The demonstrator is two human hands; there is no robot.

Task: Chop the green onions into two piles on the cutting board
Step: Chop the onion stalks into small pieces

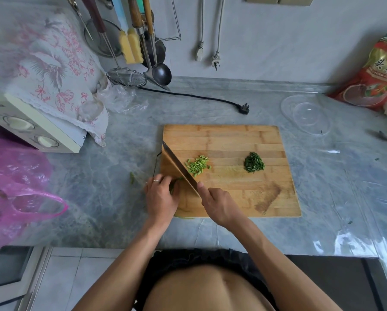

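Observation:
A wooden cutting board [251, 140] lies on the grey counter. On it sit two piles of chopped green onion: a loose light green pile [197, 166] left of centre and a tight dark green pile [254, 162] to its right. My right hand [219, 205] grips the handle of a cleaver [177, 167], whose blade slants across the board's left side. My left hand [161, 196] curls over the uncut green onions [174, 184] at the board's left edge, fingertips close to the blade. Most of the uncut stalks are hidden under that hand.
A cloth-covered appliance [37, 122] and a pink plastic bag [15, 182] stand at the left. A black power plug [244, 108] lies behind the board. Clear plastic lids [307, 115] and a red food bag [376, 75] are at the right. Utensils [143, 46] hang on the wall.

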